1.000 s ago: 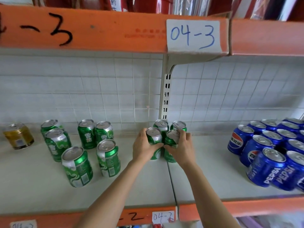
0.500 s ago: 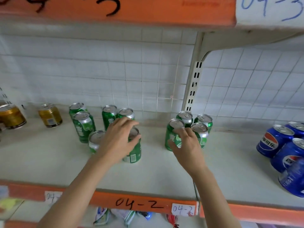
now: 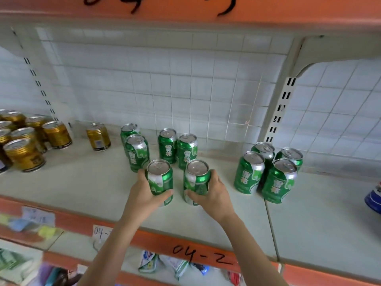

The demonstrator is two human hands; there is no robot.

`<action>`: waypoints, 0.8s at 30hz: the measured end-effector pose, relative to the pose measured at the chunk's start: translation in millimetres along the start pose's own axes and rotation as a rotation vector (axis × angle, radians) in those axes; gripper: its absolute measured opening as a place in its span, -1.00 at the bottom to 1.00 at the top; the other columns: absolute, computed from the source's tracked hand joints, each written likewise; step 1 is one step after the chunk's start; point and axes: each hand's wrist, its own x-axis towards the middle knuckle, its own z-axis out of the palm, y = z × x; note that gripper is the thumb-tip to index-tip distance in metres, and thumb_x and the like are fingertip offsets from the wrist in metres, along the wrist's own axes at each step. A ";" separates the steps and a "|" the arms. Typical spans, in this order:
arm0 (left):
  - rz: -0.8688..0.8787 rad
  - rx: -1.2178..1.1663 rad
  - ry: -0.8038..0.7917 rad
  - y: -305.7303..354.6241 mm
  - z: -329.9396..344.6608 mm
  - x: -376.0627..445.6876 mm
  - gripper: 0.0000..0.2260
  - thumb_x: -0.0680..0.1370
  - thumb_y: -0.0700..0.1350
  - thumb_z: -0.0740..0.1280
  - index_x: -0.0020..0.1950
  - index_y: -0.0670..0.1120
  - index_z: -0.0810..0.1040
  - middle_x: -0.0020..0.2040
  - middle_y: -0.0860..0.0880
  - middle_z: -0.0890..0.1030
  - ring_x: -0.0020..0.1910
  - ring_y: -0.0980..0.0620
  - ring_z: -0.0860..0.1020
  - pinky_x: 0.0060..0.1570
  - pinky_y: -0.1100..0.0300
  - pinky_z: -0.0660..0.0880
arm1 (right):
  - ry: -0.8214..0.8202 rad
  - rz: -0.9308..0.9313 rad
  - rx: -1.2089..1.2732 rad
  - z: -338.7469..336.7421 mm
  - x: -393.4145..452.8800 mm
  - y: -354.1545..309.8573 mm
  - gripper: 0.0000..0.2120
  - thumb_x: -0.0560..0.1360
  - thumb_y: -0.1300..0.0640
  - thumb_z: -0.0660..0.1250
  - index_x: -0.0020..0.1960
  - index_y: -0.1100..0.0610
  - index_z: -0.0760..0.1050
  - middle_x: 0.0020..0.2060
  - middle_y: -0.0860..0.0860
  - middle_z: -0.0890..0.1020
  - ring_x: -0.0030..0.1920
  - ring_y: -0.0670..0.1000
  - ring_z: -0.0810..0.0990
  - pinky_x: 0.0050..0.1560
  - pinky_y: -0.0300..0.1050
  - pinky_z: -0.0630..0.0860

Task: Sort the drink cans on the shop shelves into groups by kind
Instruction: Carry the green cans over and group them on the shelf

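Hands first: our left hand [image 3: 144,193] wraps a green aluminium drink can with a silver top [image 3: 160,180], and our right hand [image 3: 210,193] wraps a second green can [image 3: 195,179], both upright on the pale shelf board [image 3: 92,182]. We judge one in each hand serves to carry the pair toward the block of four green cans [image 3: 268,172] to the right. Four loose green cans [image 3: 160,148] stand just behind. Squat gold tins [image 3: 26,137] cluster far left, one gold tin [image 3: 98,136] apart from them. Every can looks sealed; contents are hidden.
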 end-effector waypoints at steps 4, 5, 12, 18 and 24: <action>0.101 -0.009 -0.031 13.2 16.1 -16.6 -0.42 0.29 -0.04 0.57 0.14 -0.02 0.30 -0.02 0.08 0.53 -0.06 0.08 0.53 -0.19 0.42 0.38 | 0.089 0.021 0.018 -19.4 -31.9 16.7 -0.43 0.30 -0.03 0.52 0.12 0.05 0.26 -0.03 -0.06 0.46 0.04 0.05 0.51 -0.09 -0.26 0.34; 0.128 -0.021 -0.055 18.5 25.2 -21.8 -0.43 0.28 -0.02 0.57 0.12 0.00 0.30 -0.03 0.09 0.54 -0.08 0.10 0.54 -0.22 0.48 0.37 | 0.112 0.038 -0.001 -26.8 -40.3 22.5 -0.39 0.29 -0.04 0.53 0.17 0.07 0.27 -0.01 -0.07 0.45 0.05 0.04 0.51 -0.08 -0.27 0.33; 0.314 -0.130 -0.202 70.9 114.9 -43.3 -0.41 0.24 0.04 0.58 0.14 0.03 0.36 0.03 0.13 0.49 0.00 0.19 0.50 -0.04 0.45 0.42 | 0.319 0.171 -0.037 -92.4 -70.5 78.3 -0.41 0.24 0.01 0.56 0.12 0.15 0.34 -0.06 0.05 0.57 -0.05 0.12 0.54 -0.15 -0.06 0.46; 0.361 -0.111 -0.211 109.6 162.4 -44.3 -0.25 0.26 0.00 0.58 0.35 -0.12 0.33 0.05 0.04 0.31 0.02 0.13 0.39 -0.02 0.50 0.25 | 0.437 0.254 -0.053 -137.2 -67.6 110.3 -0.52 0.30 0.04 0.54 0.00 0.12 0.30 -0.08 0.10 0.56 -0.06 0.18 0.52 -0.23 -0.11 0.31; 0.355 -0.041 -0.228 116.5 175.3 -37.1 -0.17 0.28 0.04 0.56 0.42 -0.14 0.23 0.19 -0.10 0.37 0.18 -0.03 0.44 0.07 0.36 0.32 | 0.416 0.268 -0.096 -143.3 -59.7 117.0 -0.48 0.32 0.06 0.52 0.10 0.23 0.33 -0.03 0.17 0.55 0.00 0.23 0.51 -0.18 -0.13 0.29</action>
